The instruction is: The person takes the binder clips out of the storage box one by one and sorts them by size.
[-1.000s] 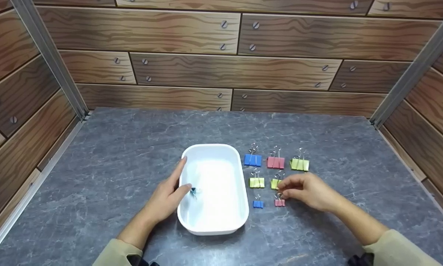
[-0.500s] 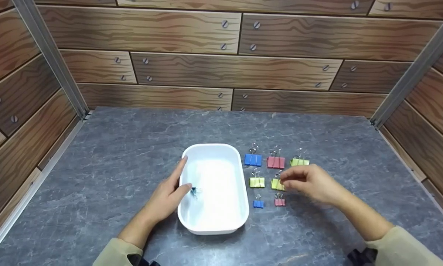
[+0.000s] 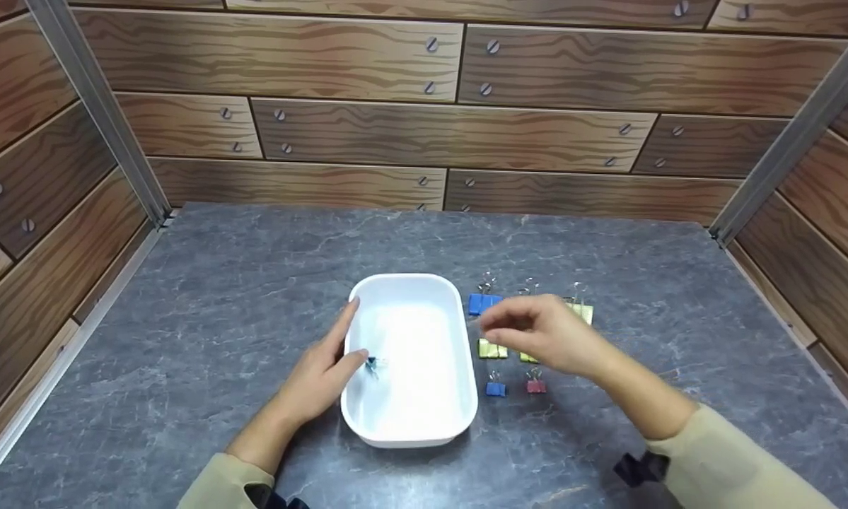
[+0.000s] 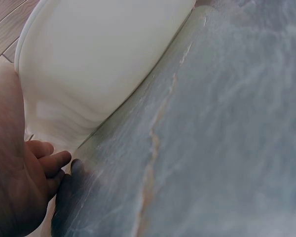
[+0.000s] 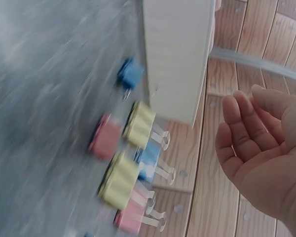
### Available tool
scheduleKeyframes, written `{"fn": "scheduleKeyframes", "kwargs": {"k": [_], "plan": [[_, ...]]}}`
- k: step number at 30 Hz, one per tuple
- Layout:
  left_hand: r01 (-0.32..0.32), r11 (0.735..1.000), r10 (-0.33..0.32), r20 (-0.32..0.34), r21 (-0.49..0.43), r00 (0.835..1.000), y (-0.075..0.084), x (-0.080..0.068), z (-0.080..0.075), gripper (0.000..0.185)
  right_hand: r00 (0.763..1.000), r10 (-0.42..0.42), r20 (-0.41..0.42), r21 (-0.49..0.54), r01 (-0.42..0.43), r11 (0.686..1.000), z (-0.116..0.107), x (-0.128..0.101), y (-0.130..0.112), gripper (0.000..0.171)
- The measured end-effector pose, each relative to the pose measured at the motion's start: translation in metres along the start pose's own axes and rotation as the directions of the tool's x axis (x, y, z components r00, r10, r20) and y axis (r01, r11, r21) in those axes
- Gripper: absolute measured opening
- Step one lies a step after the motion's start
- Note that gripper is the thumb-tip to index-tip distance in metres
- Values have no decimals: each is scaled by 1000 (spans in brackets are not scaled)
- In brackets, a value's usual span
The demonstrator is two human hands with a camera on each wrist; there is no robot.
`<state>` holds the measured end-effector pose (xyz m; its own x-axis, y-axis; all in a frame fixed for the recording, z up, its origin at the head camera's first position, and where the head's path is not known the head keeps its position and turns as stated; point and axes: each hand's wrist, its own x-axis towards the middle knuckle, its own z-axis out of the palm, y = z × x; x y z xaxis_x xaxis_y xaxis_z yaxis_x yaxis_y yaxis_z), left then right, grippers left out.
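Note:
A white tray point(image 3: 459, 413) sits mid-table with one small teal binder clip point(image 3: 371, 365) inside, by its left wall. My left hand point(image 3: 353, 336) holds that left rim, thumb hooked over it by the teal clip, index finger straight along the wall point(image 4: 103, 64). My right hand point(image 3: 494, 325) hovers above rows of binder clips right of the tray, fingers loosely curled and empty point(image 5: 246, 123). A large blue clip point(image 3: 481, 304) and a large yellow clip point(image 3: 585, 312) show. A yellow one point(image 3: 492, 348), a small blue one point(image 3: 495, 389) and a small red one point(image 3: 535, 386) lie nearer. The hand hides others.
The grey stone-patterned table point(image 3: 218, 297) is walled by wood-patterned panels point(image 3: 367, 134) at the back and both sides. Metal posts point(image 3: 91, 106) stand in the back corners. The right wrist view is blurred; it shows several clips point(image 5: 119, 178) beside the tray wall point(image 5: 180, 54).
My right hand has lifted from beside the small red clip and moved up and left over the clips, toward the tray. The left hand and tray have not moved.

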<state>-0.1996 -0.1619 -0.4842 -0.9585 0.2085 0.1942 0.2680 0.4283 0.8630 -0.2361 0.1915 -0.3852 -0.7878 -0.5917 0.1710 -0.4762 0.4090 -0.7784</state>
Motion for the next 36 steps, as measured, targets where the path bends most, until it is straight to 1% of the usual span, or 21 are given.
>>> {"fn": "scheduleKeyframes", "kwargs": {"k": [3,5,11,15,18,24,28,32,36], "plan": [[7,1000,-7,14,-10,1000,1,1,-1,74,998,-54,19,12,54,998,13,13,-7,18],[12,1000,-12,19,-9,1000,1,1,-1,73,996,-77,42,21,76,997,23,22,-10,19],[4,1000,-4,0,8,1000,-1,2,0,74,986,-81,143,4,81,997,50,45,-17,19],[9,1000,-8,-7,14,1000,-2,0,2,74,969,-83,234,-19,90,996,66,56,-15,18],[9,1000,-9,-9,17,1000,-3,0,2,74,957,-85,278,-35,99,995,73,62,-14,18],[-16,1000,16,-13,21,1000,-2,0,0,74,946,-89,312,-46,109,993,82,72,-13,19],[-26,999,27,-16,34,1000,-3,1,-1,74,941,-89,325,-79,121,989,87,79,-10,20],[-25,999,26,-13,28,1000,-3,1,-1,74,936,-105,337,-111,151,982,91,83,-7,22],[-14,1000,14,-8,17,1000,-2,1,-1,74,937,-116,331,-133,168,977,94,83,-5,21]]}}
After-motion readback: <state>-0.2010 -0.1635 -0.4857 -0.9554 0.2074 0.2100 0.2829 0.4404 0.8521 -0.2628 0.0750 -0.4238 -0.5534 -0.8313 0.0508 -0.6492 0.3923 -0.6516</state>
